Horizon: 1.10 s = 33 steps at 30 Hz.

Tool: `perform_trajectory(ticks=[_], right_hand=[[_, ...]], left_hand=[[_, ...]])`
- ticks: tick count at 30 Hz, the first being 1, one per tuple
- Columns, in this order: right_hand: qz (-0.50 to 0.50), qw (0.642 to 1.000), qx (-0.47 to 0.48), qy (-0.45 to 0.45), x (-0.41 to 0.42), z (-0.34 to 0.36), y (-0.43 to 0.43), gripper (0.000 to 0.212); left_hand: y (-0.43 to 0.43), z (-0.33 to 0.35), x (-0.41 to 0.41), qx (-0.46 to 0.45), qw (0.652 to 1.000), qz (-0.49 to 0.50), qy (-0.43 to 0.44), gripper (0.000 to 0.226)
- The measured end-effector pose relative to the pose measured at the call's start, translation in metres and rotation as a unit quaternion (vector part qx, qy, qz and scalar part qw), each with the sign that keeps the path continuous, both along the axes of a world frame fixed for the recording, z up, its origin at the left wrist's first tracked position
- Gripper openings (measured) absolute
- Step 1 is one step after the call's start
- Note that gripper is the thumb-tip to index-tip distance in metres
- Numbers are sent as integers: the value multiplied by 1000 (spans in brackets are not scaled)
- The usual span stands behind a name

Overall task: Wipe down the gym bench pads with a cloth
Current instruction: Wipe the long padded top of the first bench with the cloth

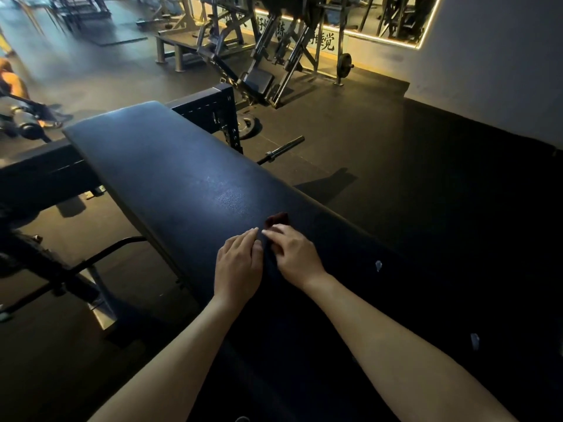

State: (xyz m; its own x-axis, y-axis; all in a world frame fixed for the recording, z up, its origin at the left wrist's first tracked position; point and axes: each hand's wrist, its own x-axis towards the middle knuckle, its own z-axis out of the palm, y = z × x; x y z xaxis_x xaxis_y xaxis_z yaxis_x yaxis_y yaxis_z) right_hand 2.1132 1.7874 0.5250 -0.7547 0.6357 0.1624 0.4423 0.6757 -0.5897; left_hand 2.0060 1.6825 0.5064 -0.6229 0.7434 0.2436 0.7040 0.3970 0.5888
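Wiping seems about to begin: your right hand [297,254] pinches the cloth [276,219], left hand [240,266] flat on the bench [170,166]. Next, probably push toward 11 o'clock.

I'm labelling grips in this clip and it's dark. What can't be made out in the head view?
Head view:
1. The cloth: only a dark red bit shows beyond the right hand; the rest merges with the dark bench pad.
2. Right hand's fingers: pinching or just pressing the cloth, hidden by the hand's back.
3. Pad's near end: lost in shadow under the forearms.

Cloth [276,218] on bench pad [170,166]
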Motion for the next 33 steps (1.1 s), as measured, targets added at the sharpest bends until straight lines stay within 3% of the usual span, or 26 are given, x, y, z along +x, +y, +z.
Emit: perform_trajectory(ticks=[6, 11, 17, 21, 27, 33], right_hand=[[108, 993, -26, 46, 23, 2, -58, 40], [-27, 1000, -5, 5, 23, -2, -36, 43], [45, 998, -7, 42, 27, -6, -102, 38], [72, 996, -12, 52, 34, -3, -118, 37], [-82, 996, 16, -14, 34, -5, -90, 42], [-28, 999, 9, 44, 19, -2, -150, 38]], left_hand=[[-55, -12, 25, 17, 998, 58, 29, 38], [-71, -18, 35, 6, 997, 66, 32, 48], [-94, -25, 46, 92, 993, 53, -59, 47], [-114, -36, 39, 108, 992, -20, -55, 44], [-137, -33, 25, 48, 997, -24, -54, 56], [-154, -26, 22, 92, 979, -53, -173, 48]])
